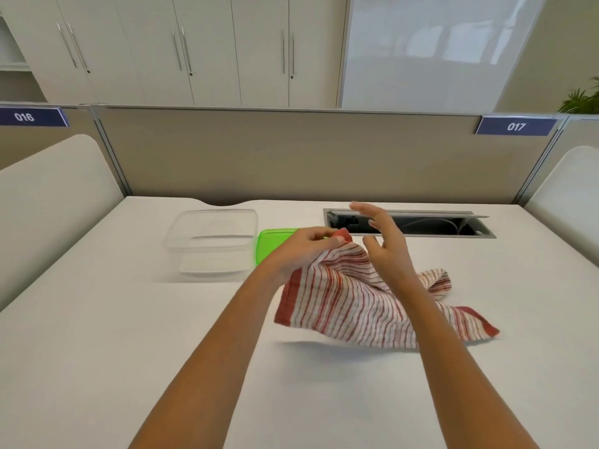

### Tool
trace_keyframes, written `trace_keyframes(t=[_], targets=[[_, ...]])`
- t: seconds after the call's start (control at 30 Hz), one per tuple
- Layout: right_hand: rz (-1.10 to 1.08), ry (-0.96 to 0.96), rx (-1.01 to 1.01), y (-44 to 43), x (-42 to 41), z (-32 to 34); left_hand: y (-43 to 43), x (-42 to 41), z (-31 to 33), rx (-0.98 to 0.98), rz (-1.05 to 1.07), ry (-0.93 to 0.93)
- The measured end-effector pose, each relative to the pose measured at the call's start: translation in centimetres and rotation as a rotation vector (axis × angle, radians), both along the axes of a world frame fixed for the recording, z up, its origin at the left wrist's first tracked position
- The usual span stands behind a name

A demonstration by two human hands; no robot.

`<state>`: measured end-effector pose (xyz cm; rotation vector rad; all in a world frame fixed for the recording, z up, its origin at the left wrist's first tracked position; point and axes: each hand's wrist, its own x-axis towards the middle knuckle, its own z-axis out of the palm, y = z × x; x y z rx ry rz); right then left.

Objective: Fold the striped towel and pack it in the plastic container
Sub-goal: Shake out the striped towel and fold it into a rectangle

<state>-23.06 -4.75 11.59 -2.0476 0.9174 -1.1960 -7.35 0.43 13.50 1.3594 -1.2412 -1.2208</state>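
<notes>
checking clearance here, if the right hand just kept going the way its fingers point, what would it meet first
Probably the open cable slot in the desk. The right hand is open, fingers pointing away from the person and slightly left, over the slot's near edge. Its height above the desk is unclear, so it might pass over to the partition.

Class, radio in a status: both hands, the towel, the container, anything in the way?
Left hand pinching striped towel corner; right hand open, empty. Towel unfolded, partly lifted. Plastic container open, empty. Green lid beside it, nothing blocking.
</notes>
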Motion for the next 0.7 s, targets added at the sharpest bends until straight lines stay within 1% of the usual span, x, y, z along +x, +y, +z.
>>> trace_keyframes(t=[0.07, 0.13, 0.2, 0.27, 0.3, 0.4, 0.47, 0.6, 0.7], targets=[[0.159, 0.088, 0.043, 0.2, -0.2, 2.6, 0.3, 0.7, 1.9, -0.044, -0.068, -0.15], [0.238, 0.213, 0.056, 0.3, -0.4, 4.6, 0.7, 1.3, 3.5, -0.096, -0.113, -0.23], [0.232, 0.303, 0.037, 0.1, -0.6, 6.0, 0.9, 2.0, 4.6, -0.153, -0.101, -0.262], [0.185, 0.346, -0.039, 0.0, -0.8, 7.1, 1.1, 2.9, 5.3, -0.188, -0.065, -0.284], [0.151, 0.349, -0.087, -0.1, -0.9, 7.6, 1.1, 3.3, 5.4, -0.202, -0.047, -0.314], [0.058, 0.315, -0.206, -0.3, -1.4, 9.1, 0.9, 4.7, 5.1, -0.236, 0.044, -0.539], [-0.003, 0.28, -0.292, -0.4, -1.9, 9.9, 0.9, 5.9, 4.5, -0.238, 0.108, -0.63], [-0.109, 0.179, -0.389, -0.9, -3.8, 10.4, 1.8, 9.6, 4.2, -0.213, 0.198, -0.65], [-0.187, 0.131, -0.429, -1.7, -5.7, 10.1, 3.1, 12.3, 4.6, -0.235, 0.255, -0.551]])
